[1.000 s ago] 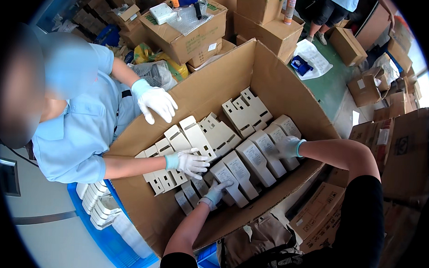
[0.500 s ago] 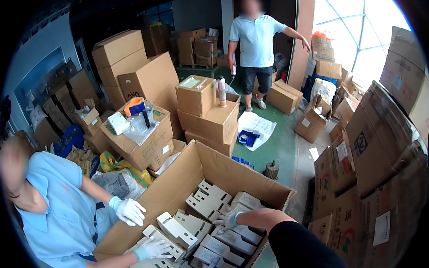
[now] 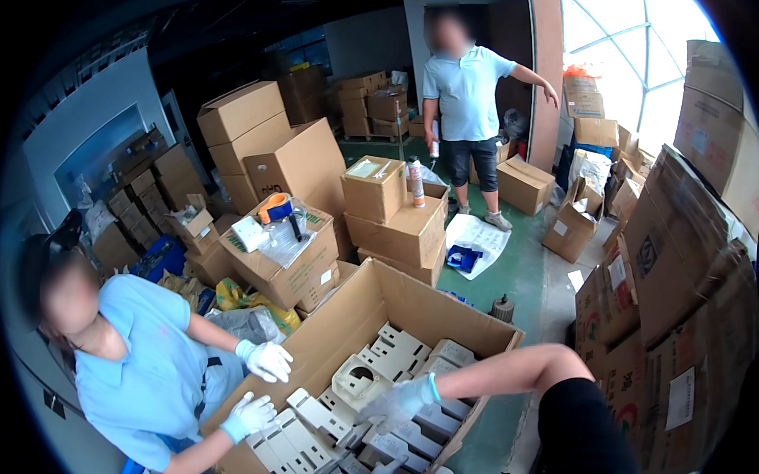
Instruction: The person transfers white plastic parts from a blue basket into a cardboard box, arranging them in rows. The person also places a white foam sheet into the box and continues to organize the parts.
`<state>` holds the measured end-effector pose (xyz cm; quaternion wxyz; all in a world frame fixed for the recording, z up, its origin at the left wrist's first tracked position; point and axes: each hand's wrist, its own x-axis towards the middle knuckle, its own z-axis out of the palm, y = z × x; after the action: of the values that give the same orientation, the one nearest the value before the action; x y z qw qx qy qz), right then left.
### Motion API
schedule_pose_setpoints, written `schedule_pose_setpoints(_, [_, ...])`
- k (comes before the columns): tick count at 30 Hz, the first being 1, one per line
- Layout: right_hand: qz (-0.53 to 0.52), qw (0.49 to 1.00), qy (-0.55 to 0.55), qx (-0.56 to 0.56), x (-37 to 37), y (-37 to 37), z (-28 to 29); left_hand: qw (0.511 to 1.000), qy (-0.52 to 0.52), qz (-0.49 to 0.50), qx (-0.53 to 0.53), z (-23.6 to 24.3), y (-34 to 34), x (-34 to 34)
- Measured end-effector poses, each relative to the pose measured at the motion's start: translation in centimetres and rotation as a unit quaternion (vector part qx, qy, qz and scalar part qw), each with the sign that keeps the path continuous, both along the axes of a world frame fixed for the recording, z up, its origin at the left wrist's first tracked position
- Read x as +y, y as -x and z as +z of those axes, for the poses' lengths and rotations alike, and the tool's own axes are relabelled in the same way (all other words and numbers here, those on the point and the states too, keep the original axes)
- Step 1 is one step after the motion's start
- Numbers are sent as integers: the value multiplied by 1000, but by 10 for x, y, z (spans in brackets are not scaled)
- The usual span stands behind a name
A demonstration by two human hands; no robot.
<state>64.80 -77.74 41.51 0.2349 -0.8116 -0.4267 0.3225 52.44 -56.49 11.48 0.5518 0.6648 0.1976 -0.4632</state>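
My right hand (image 3: 397,403), in a pale glove with a teal cuff, reaches into a large open carton (image 3: 308,364). Its fingers look outstretched but are blurred. Beside them lies a cream plastic part with a round opening (image 3: 359,381). My left hand (image 3: 383,473), also gloved, shows only partly at the lower edge, a finger stretched over grey-wrapped parts (image 3: 393,446). Slotted cream parts (image 3: 392,350) fill much of the carton. At its left side a co-worker's gloved hands (image 3: 257,391) hover, open, by more slotted parts (image 3: 293,447).
Stacked cartons (image 3: 397,225) stand beyond the box, a spray can (image 3: 416,181) on them. Another carton carries an orange tape roll (image 3: 275,208). Tall cartons (image 3: 671,272) line the right. A second person (image 3: 464,98) stands on the green floor near a white sheet (image 3: 477,245).
My right hand has moved left and nearer, and the part with the round opening now shows beside it. The co-worker's near hand has lifted off the slotted parts. The view has shifted.
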Motion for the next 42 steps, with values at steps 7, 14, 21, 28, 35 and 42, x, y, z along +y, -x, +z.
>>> schedule_pose_setpoints(7, [42,921,-386,20,44,119,276,900,-194,-196,-337,204,3,41])
schedule_pose_setpoints(14, [128,873,-470,-36,44,207,312,828,-356,-289,-322,203,60,86])
schedule_pose_setpoints(21, [-38,878,-472,-70,13,235,296,829,-340,-250,-368,218,99,97])
schedule_pose_setpoints(28, [-485,692,-522,113,-31,269,119,815,-215,-318,-434,247,106,87])
schedule_pose_setpoints(35, [-787,411,-459,-18,-35,461,22,773,-162,-450,-417,225,80,96])
schedule_pose_setpoints(42, [-922,19,-360,-145,-28,677,-61,467,-155,-552,-673,235,71,77])
